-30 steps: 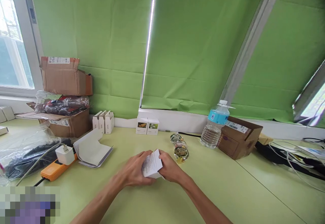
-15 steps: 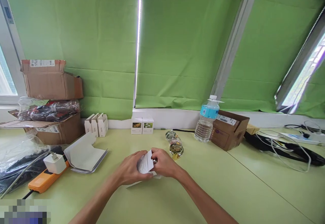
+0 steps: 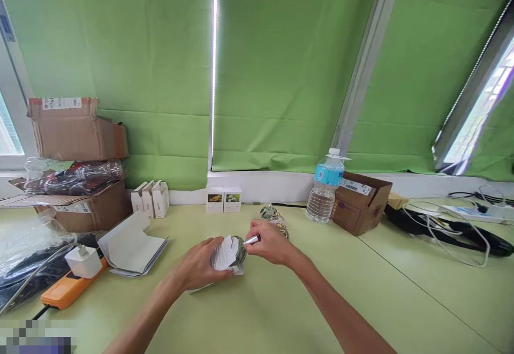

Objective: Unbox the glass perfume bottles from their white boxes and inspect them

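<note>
My left hand (image 3: 203, 262) wraps round a small white box (image 3: 220, 255) with printed text, its open end facing right. At that end shows a round, shiny grey-green thing (image 3: 240, 251) that looks like glass or coiled wire. My right hand (image 3: 268, 241) is closed on a silver cylindrical piece (image 3: 252, 240), which sticks out toward the round thing and seems joined to it. Just beyond my right hand lie several shiny round things (image 3: 273, 216) with gold parts, partly hidden by it. How deep the round thing sits in the box is hidden.
Two white picture boxes (image 3: 224, 200) stand by the wall, with several slim cartons (image 3: 150, 200) to their left. Folded white paper (image 3: 134, 247), an orange power strip (image 3: 74, 285) and stacked cardboard boxes (image 3: 78, 129) are left. A water bottle (image 3: 323, 193) and cardboard box (image 3: 355, 206) stand right.
My right hand has moved up and right, drawing the silver piece away from the box so the round thing shows at its opening. My left hand and the box have shifted slightly left.
</note>
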Demonstrator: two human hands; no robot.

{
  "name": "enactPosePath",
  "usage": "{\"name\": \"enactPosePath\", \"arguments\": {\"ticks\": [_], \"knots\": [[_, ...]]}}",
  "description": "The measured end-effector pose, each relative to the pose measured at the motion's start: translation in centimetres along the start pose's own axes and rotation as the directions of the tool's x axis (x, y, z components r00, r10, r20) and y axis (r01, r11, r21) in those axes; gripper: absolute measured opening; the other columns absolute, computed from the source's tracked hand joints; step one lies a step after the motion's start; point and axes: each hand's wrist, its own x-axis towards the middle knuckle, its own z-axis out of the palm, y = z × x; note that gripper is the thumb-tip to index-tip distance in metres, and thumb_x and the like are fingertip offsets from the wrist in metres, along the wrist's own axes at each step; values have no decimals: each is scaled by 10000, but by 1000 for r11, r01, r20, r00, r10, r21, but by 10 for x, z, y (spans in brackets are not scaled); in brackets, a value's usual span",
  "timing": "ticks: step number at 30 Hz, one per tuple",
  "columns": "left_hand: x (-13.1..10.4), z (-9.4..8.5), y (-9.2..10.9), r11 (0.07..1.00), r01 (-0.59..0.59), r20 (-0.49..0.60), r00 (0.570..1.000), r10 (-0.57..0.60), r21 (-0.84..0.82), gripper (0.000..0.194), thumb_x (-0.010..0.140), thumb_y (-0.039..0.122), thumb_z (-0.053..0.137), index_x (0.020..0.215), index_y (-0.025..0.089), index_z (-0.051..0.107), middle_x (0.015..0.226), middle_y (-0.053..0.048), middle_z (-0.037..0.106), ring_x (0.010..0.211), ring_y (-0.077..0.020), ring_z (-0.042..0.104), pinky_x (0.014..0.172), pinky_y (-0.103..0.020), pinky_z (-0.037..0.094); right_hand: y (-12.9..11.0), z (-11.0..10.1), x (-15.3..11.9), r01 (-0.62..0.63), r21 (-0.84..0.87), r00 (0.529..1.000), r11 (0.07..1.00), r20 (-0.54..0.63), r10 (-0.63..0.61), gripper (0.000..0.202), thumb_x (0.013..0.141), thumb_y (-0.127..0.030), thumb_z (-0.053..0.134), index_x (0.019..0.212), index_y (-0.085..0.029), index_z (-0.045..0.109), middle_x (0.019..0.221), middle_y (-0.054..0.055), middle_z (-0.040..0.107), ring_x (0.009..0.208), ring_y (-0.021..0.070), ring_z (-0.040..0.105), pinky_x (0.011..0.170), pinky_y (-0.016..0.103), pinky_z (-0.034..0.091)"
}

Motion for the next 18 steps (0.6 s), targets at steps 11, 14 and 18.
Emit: {"name": "enactPosePath", "arguments": {"ticks": [11, 14, 18], "knots": [[6, 13, 2, 971, -8, -363, 927, 97, 241, 586, 879, 552, 502, 1344, 207, 412, 1350, -121, 505, 1264, -305, 435, 1080, -457, 308, -11, -9, -8, -39, -369, 999, 929, 5, 44, 89, 676, -169, 580, 588, -158, 575, 719, 37, 562, 620, 129, 455, 540, 286, 171], [3, 19, 15, 992, -107, -220, 968, 118, 62, 668, 831, 596, 555, 1364, 232, 383, 1400, -88, 469, 1290, -279, 419, 1074, -422, 342, -18, -8, -10, -23, -350, 997, 937, 54, 45, 22, 663, -170, 600, 646, -156, 599, 746, 47, 575, 655, 142, 482, 547, 279, 183], [-2, 30, 24, 976, -108, 10, 994, 112, -191, 965, 646, 578, 756, 1423, 242, 293, 1441, -86, 425, 1292, -288, 424, 1054, -392, 379, -30, -4, -14, 13, -307, 995, 952, 97, 18, 7, 658, -154, 596, 661, -158, 590, 731, 37, 558, 649, 138, 477, 541, 274, 194]]}}
